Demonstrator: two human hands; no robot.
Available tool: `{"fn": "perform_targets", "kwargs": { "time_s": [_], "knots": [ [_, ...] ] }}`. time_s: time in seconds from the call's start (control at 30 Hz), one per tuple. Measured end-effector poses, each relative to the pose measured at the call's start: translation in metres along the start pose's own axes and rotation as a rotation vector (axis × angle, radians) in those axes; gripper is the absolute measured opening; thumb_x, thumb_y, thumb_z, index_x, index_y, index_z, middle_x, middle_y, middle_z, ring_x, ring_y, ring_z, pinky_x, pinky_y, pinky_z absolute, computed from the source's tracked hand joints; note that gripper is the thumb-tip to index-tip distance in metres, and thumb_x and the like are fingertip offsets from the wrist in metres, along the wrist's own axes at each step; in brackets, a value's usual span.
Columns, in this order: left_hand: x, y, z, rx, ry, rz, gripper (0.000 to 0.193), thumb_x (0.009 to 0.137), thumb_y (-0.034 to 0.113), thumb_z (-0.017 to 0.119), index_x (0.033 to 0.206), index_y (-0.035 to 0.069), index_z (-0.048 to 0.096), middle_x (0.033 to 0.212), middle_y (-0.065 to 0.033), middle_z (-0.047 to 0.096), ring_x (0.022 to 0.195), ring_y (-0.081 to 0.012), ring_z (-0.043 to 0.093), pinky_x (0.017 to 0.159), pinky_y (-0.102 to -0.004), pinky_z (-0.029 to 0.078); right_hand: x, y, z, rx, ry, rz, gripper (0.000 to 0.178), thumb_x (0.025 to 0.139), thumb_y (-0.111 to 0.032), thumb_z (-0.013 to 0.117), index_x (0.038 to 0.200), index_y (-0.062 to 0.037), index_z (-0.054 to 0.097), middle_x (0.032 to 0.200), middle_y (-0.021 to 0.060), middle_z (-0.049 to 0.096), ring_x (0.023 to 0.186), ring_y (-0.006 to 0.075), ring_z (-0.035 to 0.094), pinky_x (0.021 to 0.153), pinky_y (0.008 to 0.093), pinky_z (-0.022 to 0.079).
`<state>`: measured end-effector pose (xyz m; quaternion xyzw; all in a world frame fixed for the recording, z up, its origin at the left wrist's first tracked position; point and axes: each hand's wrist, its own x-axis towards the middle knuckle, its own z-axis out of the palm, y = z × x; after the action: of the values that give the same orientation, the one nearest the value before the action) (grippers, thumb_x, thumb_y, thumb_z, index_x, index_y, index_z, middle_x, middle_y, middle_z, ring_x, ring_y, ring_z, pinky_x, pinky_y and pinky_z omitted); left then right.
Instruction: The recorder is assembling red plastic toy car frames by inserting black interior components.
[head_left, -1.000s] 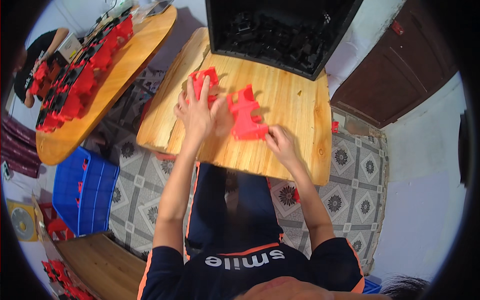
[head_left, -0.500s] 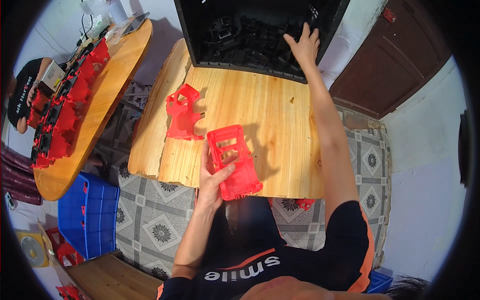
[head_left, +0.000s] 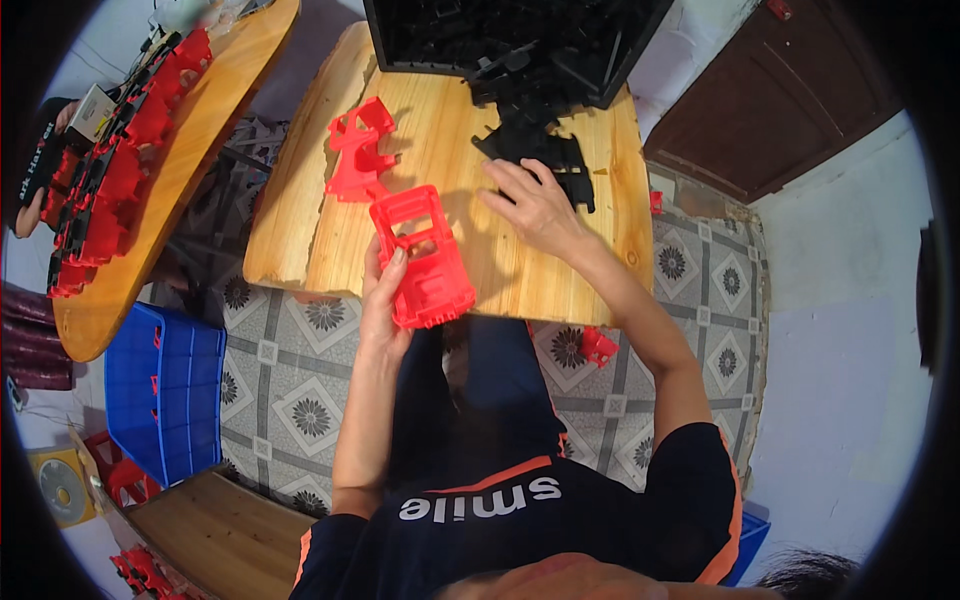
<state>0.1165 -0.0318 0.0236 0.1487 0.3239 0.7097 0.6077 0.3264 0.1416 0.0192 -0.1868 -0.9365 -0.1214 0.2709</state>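
Observation:
My left hand grips a red plastic housing by its left side, thumb on top. The housing has an open frame at its far end and is held over the table's near edge. My right hand is open, fingers apart and pointing at a loose cluster of flat black plastic parts. Whether a fingertip touches them I cannot tell. The cluster lies on the wooden table, reaching back to the black bin's front rim. A second red housing lies on the table, left of the black parts.
The black bin, full of black parts, stands at the table's far side. On the left, a curved table bears a row of red-and-black assemblies; a co-worker's hand is beyond. A blue crate stands below it. Red pieces lie on the floor.
My right hand has come out of the bin toward me. Black parts now lie on the table before the bin. My left hand still holds the red housing; the whole view has shifted.

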Motion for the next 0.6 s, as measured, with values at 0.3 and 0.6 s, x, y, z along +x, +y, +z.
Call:
{"fn": "perform_targets", "kwargs": {
  "time_s": [0.3, 0.6],
  "knots": [
    [-0.027, -0.003, -0.027, -0.202, -0.173, 0.04, 0.093, 0.084, 0.061, 0.061, 0.151, 0.008, 0.024, 0.143, -0.0127, 0.045, 0.123, -0.0274, 0.054, 0.098, -0.0432, 0.051, -0.011, 0.0, -0.041, 0.498, 0.29, 0.54, 0.025, 0.081, -0.001, 0.064, 0.104, -0.0039, 0.071, 0.109, 0.0124, 0.066, 0.089, 0.0194, 0.067, 0.073, 0.0289, 0.053],
    [-0.054, 0.005, -0.013, -0.17, 0.014, 0.034, 0.06, 0.097, 0.039, 0.058, 0.145, 0.012, 0.035, 0.135, -0.0131, 0.053, 0.119, -0.0248, 0.058, 0.093, -0.0436, 0.055, 0.025, 0.011, -0.008, 0.195, -0.068, 0.601, 0.03, 0.083, -0.022, 0.072, 0.103, -0.0006, 0.07, 0.096, 0.0157, 0.064, 0.091, 0.0351, 0.062, 0.082, 0.0425, 0.05]
  ]
}}
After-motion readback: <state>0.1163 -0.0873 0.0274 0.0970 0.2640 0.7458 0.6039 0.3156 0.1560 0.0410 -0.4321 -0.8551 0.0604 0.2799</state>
